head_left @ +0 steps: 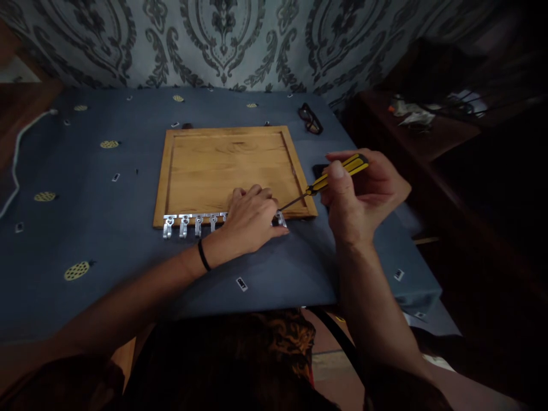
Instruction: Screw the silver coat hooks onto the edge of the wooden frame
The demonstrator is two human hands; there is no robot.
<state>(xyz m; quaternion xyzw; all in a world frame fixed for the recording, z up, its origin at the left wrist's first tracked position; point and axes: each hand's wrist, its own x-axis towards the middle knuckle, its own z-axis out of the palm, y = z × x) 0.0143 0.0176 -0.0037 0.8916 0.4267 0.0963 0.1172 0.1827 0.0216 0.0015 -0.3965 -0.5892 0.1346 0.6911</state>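
Working the right end of the row of silvery metal hooks point(184, 224) looks to me like the step in hand: fastening or loosening, I cannot tell which. The hooks run along the near edge of a honey-coloured rectangular wooden board with a raised border point(214, 171), lying flat on the blue cloth with yellow pineapple prints point(291, 274).

My right hand point(359, 197) pinches the yellow-and-black screwdriver point(338, 173) by its handle, thumb against the near side; the thin shaft slants down leftward to the last hook. My left hand point(254, 214) lies over the board's near edge, fingers bent and close together, thumb stretched out beside that hook. Whether those fingers grip the row or merely press it, I cannot tell.

By my reckoning, the next move calls for the tip squarely seated, the shaft more upright, and firm left-hand pressure while I turn.
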